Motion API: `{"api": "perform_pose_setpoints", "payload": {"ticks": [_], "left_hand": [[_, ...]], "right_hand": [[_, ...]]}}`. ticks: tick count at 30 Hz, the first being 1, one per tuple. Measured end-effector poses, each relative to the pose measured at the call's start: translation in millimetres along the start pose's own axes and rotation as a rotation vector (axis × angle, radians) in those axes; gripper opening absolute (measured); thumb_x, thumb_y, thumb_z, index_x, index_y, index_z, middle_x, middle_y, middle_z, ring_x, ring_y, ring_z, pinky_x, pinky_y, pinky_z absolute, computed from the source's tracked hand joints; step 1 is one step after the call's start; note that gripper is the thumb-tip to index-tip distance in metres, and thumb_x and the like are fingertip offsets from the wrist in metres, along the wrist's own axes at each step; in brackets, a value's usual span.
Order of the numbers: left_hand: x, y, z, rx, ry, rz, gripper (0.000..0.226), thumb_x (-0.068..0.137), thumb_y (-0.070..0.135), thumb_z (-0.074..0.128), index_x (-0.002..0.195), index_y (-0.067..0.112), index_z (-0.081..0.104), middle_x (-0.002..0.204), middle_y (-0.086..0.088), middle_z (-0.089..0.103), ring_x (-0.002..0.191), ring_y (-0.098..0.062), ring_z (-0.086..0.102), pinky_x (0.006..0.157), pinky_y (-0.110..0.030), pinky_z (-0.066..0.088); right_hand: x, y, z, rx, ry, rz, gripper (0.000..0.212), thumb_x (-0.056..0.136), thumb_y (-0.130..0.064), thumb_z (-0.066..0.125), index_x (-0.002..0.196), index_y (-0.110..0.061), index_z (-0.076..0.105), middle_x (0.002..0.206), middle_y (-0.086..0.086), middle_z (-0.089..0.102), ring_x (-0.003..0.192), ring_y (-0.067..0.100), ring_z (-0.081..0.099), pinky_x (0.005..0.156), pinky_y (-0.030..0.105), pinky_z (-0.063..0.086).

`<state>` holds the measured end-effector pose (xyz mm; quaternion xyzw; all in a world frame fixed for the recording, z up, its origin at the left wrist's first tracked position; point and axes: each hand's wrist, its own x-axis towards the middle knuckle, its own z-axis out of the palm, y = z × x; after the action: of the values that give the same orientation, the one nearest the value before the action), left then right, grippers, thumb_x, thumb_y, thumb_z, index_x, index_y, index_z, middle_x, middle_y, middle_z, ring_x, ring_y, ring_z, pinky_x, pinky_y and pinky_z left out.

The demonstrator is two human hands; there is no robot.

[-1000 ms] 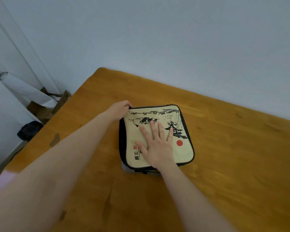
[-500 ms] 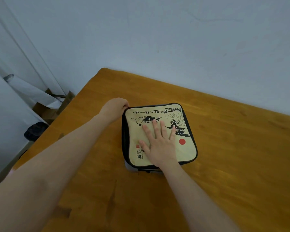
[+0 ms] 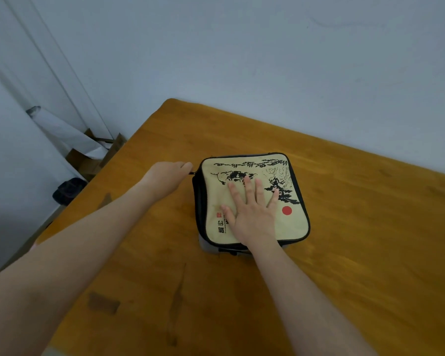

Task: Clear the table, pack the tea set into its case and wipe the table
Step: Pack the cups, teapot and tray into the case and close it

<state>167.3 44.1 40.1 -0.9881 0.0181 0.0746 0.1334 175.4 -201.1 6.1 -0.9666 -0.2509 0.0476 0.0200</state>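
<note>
With the case lying on the desk, keep the flat, open right hand pressing its lid while the left hand, pinching the zipper pull, draws steadily along the edge.

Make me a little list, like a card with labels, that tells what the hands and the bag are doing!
table: wooden table, orange-brown, with dark smudges near the front
case: square tea set case, beige top with a black ink drawing and a red dot, black edges, lying flat on the table
right hand: right hand flat on the case top, fingers spread
left hand: left hand pinching the zipper pull at the case's far left corner
zipper: cannot tell how far it is shut
beside the table: cardboard box on the floor
</note>
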Motion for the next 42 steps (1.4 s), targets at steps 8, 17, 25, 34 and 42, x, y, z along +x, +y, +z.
{"api": "perform_pose_setpoints", "payload": {"ticks": [8,17,25,34,42], "left_hand": [[-17,11,-10,0.035,-0.041,0.067,0.029,0.092,0.001,0.048,0.117,0.015,0.045,0.090,0.003,0.049,0.063,-0.014,0.048,0.045,-0.025,0.035],[-51,32,-30,0.044,-0.174,0.219,0.043,0.094,0.000,0.044,0.132,0.019,0.042,0.103,0.001,0.056,0.063,-0.013,0.045,0.044,-0.022,0.028],[-85,54,-35,0.040,-0.290,0.243,0.052,0.091,-0.004,0.043,0.138,0.019,0.039,0.117,-0.001,0.057,0.056,-0.008,0.034,0.042,-0.022,0.021],[-110,83,-22,-0.174,-0.192,0.051,0.037,0.091,-0.003,0.046,0.123,0.015,0.044,0.098,-0.002,0.052,0.070,-0.017,0.045,0.052,-0.028,0.033],[-128,113,7,-0.683,0.145,-0.291,0.011,0.100,0.018,0.043,0.095,0.015,0.052,0.085,0.003,0.051,0.072,-0.015,0.052,0.059,-0.026,0.042]], "right_hand": [[-1,-1,-3,-0.006,-0.012,0.005,0.064,0.095,-0.065,0.002,0.152,-0.041,-0.010,0.163,0.002,-0.012,0.148,0.028,-0.018,0.113,0.065,-0.009],[-2,-2,-3,-0.005,-0.004,0.007,0.064,0.095,-0.065,0.004,0.153,-0.040,-0.009,0.163,0.003,-0.010,0.149,0.029,-0.016,0.113,0.065,-0.008],[-1,-4,-3,0.012,-0.021,0.016,0.064,0.095,-0.065,0.005,0.153,-0.040,-0.010,0.163,0.003,-0.012,0.148,0.029,-0.018,0.113,0.065,-0.009],[-1,-6,0,0.002,-0.001,0.029,0.064,0.096,-0.063,0.004,0.153,-0.039,-0.009,0.163,0.004,-0.012,0.148,0.029,-0.017,0.112,0.066,-0.009],[-9,-3,-8,0.084,-0.063,-0.111,0.067,0.097,-0.063,0.009,0.156,-0.032,0.005,0.164,0.005,-0.004,0.150,0.026,-0.012,0.115,0.061,-0.009]]}}
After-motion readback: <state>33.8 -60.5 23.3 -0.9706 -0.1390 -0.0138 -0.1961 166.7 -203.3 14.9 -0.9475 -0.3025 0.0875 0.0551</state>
